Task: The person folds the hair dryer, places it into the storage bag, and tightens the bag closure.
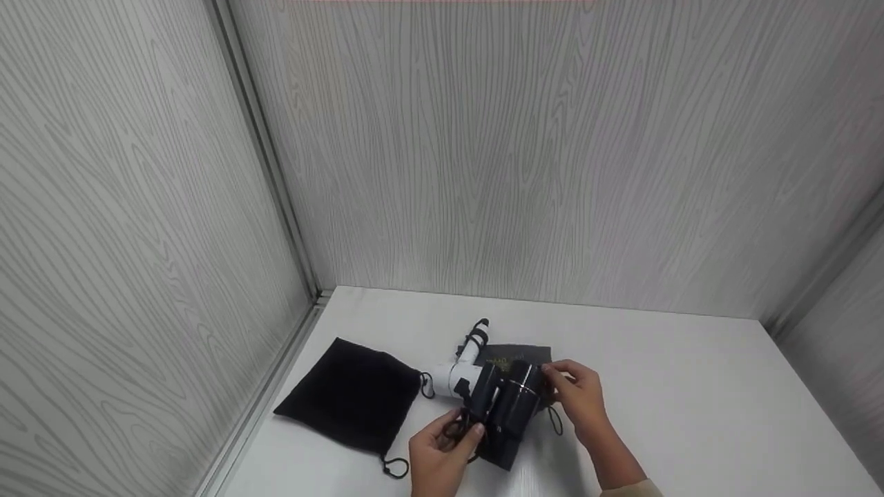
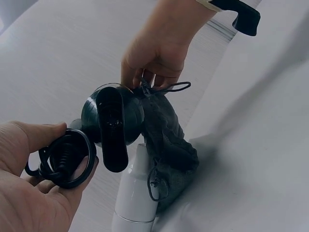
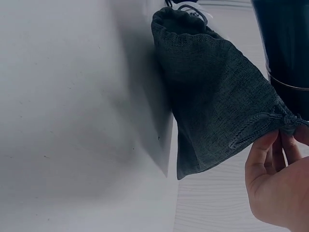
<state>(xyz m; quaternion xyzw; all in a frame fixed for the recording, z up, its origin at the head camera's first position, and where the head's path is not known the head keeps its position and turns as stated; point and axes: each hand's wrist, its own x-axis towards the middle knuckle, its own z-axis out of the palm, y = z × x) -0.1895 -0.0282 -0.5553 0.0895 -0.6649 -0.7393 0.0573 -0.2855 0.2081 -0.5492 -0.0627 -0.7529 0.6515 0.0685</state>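
A dark, glossy hair dryer (image 1: 514, 407) with a folded handle (image 2: 112, 130) is held over the table. My left hand (image 1: 438, 452) grips its coiled black cord (image 2: 89, 159), thumb and fingers around the loops. With its fingertips my right hand (image 1: 579, 393) pinches the knotted drawstring corner of a dark grey cloth bag (image 3: 207, 92), right beside the dryer's barrel. The bag hangs partly behind the dryer, its gathered mouth a little open in the right wrist view. Close to the left fingers lies a white hair dryer (image 1: 447, 378), its cord wound on the handle.
A black drawstring bag (image 1: 356, 397) lies flat on the white table (image 1: 690, 400) at the left, its cord loop near the front. Wood-grained panels (image 1: 442, 152) rise at the back and both sides.
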